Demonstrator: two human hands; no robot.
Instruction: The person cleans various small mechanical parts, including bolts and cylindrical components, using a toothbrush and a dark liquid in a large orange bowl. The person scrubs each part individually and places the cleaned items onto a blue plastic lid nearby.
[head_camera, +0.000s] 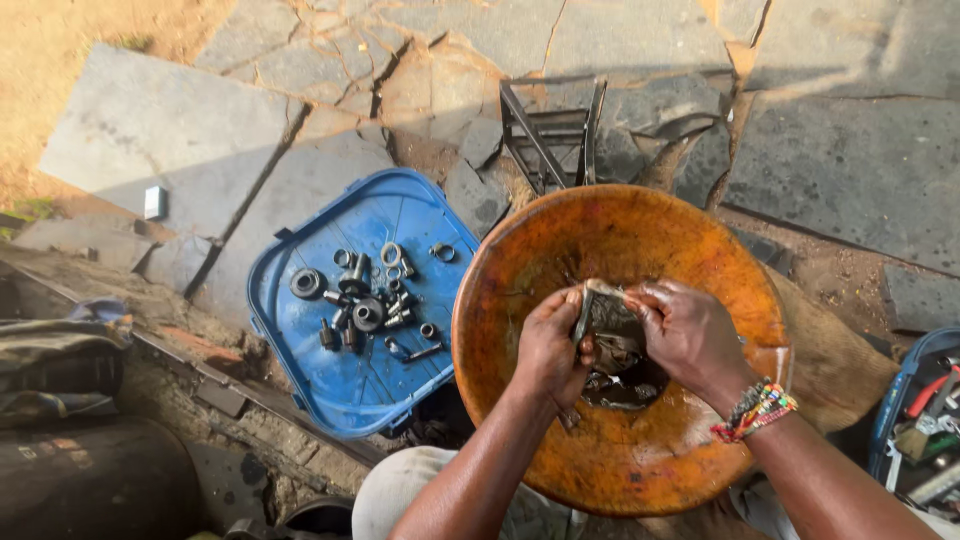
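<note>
A grimy metal part (610, 330) sits over the middle of the orange basin (560, 250), above the dark liquid (630, 390) pooled at the basin's bottom. The left hand (552, 345) and right hand (685, 335) both clasp it from either side. Left of the basin, a blue lid (300, 370) holds washers, bolts and bearings (365, 300).

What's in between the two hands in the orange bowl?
A grimy metal part sits between the left hand and right hand, both gripping it over the orange bowl, with dark liquid below. The head view shows this.
</note>
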